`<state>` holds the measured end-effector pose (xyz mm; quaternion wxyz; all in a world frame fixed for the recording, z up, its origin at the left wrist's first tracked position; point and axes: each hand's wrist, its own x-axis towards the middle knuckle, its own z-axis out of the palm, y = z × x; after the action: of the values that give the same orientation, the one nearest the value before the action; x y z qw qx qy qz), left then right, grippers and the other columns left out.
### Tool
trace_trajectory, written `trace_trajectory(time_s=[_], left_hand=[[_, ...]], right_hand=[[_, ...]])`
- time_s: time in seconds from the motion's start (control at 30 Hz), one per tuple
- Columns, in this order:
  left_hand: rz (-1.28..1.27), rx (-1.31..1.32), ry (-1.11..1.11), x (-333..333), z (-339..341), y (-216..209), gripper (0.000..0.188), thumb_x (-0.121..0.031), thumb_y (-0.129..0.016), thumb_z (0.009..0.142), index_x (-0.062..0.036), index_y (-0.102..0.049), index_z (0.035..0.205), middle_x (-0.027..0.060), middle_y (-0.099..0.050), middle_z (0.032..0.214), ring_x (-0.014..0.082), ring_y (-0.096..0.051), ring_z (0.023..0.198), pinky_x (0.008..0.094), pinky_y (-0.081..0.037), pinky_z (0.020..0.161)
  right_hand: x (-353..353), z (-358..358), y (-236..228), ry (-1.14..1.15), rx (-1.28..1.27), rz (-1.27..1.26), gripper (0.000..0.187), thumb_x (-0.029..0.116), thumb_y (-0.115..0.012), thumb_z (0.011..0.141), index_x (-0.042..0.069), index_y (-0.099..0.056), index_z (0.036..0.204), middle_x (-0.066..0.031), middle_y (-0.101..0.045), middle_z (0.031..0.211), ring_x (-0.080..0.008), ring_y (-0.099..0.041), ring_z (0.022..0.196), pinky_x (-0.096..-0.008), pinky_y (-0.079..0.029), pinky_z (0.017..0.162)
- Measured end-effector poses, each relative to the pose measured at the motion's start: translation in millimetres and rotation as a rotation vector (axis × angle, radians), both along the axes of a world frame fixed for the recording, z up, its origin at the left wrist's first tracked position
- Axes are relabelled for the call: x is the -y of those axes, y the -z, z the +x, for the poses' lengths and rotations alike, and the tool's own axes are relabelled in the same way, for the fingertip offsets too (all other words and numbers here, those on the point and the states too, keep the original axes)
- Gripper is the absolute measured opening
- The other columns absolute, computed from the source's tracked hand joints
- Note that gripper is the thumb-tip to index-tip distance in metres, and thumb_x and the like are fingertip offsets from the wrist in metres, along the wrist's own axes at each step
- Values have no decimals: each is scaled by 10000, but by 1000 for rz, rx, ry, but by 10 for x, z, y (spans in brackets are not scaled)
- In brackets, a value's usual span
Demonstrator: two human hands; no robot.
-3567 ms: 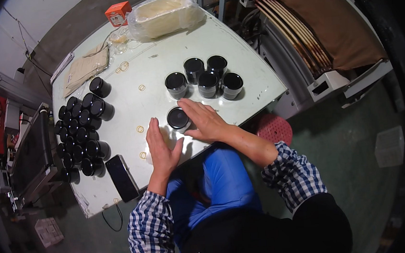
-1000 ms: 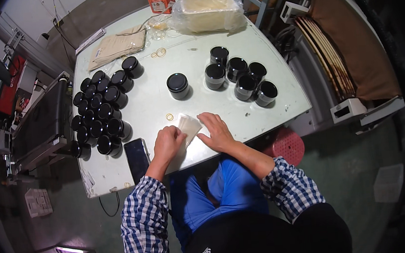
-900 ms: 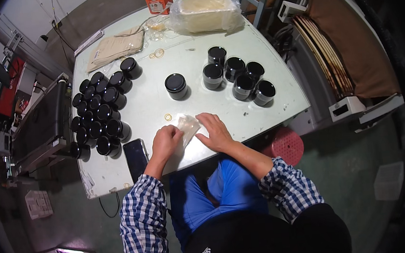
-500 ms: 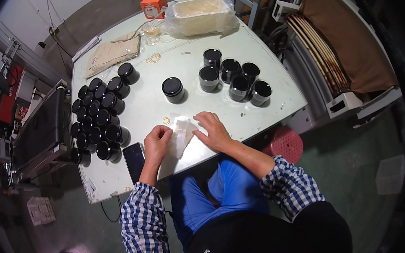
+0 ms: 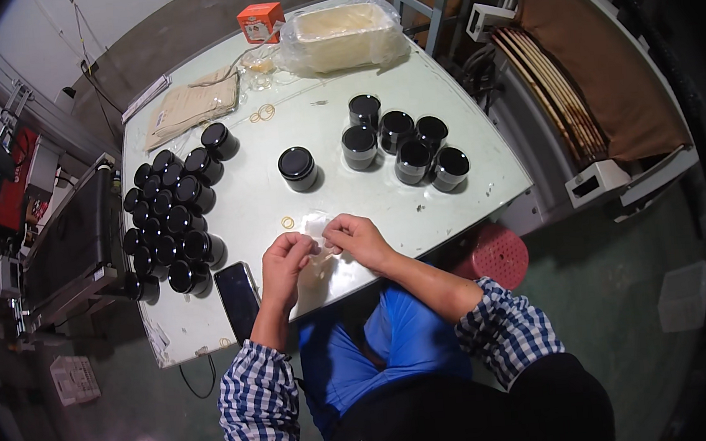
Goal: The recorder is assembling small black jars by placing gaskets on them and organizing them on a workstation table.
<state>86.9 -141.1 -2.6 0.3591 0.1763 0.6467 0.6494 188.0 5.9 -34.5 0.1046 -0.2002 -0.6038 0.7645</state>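
L grip (image 5: pixel 283 264): thumb & fingers drawn tog. in a pinch, closed on clear film (image 5: pixel 315 222). R grip (image 5: pixel 361 241): likewise pinched on the film, its fingertips just beside those of the L. Film shows btwn the two sets of fingertips & just beyond them, over the worktop (image 5: pixel 250 196); single piece or several, cannot tell. Both wrists come in over the near edge.

Immed. beyond L grip: small rubber band loop (image 5: pixel 288 223), approx. in line w/ the film. Further out, ahead of the grips: one lone jar (image 5: pixel 298 175), black lid, upright, apart from the others.

Ahead & R of R grip: grp. of six jars (image 5: pixel 413 162), black lids, upright, close tog.

L of L grip: large cluster of black jars (image 5: pixel 187 190), tightly packed. Nearer, just L of L wrist: dark phone (image 5: pixel 238 296), lying flat, screen dark.

Far beyond grips, at far side of worktop: brown paper stack (image 5: pixel 192 108) to the L, orange box (image 5: pixel 261 23) approx. ahead, plastic-wrapped tub (image 5: pixel 341 35) to its R.

R of R grip, lower than worktop: red stool (image 5: pixel 497 256), perforated seat, part. hidden by the edge.
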Motion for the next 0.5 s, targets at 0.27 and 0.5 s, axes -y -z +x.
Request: trace_trajectory(time_s=[0.27,0.5], left_hand=[[254,364,-75,-87,-236,-121,118,-242,-574,926,-126,-573,944,20,-674,986,156,-622,993,298,-437,824],[5,-138,-149,-383,-811,34,157,-225,-639,901,-90,-638,982,30,-666,1104,96,-577,1003,256,-397,827]], right_hand=[[-158,-213,19,-56,-20,178,227,212,-611,914,4,-635,1001,-60,-656,864,-133,-610,757,-271,-492,694],[-671,-863,-28,148,-88,853,550,156,-635,823,33,-443,1323,-181,-458,1346,-338,-504,1174,-406,-433,973]])
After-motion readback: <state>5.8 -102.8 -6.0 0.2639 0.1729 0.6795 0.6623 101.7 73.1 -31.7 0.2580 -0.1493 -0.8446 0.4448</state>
